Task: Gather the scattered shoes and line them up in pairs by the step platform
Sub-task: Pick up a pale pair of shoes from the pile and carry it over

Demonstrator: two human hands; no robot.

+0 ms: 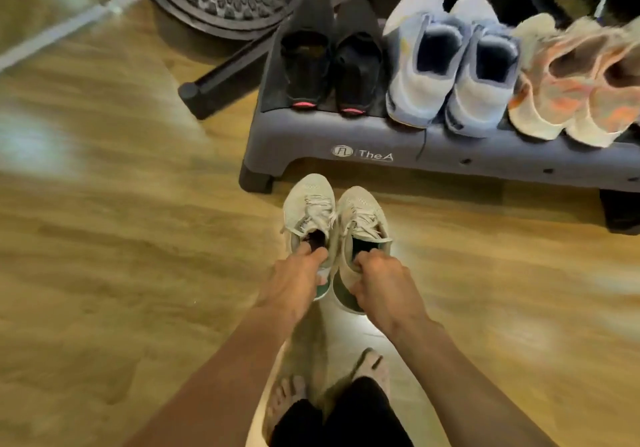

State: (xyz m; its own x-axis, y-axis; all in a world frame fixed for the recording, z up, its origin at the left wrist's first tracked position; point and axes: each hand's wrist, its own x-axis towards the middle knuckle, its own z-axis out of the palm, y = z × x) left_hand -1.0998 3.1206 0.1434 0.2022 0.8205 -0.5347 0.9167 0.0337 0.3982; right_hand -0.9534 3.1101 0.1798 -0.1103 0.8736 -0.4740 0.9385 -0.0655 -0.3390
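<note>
Three pairs, black [327, 62], blue-grey [450, 66] and orange [575, 83], sit lined up on the step [311, 142], while the left hand [294, 284] and right hand [384, 284] each grip one beige shoe [308, 207] at the collar, side by side just before it, seemingly the last pair.

Orange-pink pair [571, 100] blurred, cut by right edge. Left hand [294, 282], right hand [382, 284]: fingertips hidden inside beige sneakers [310, 204].

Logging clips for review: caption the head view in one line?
Left hand and right hand hold paired pale sneakers by their collars before a step platform bearing three shoe pairs.
</note>
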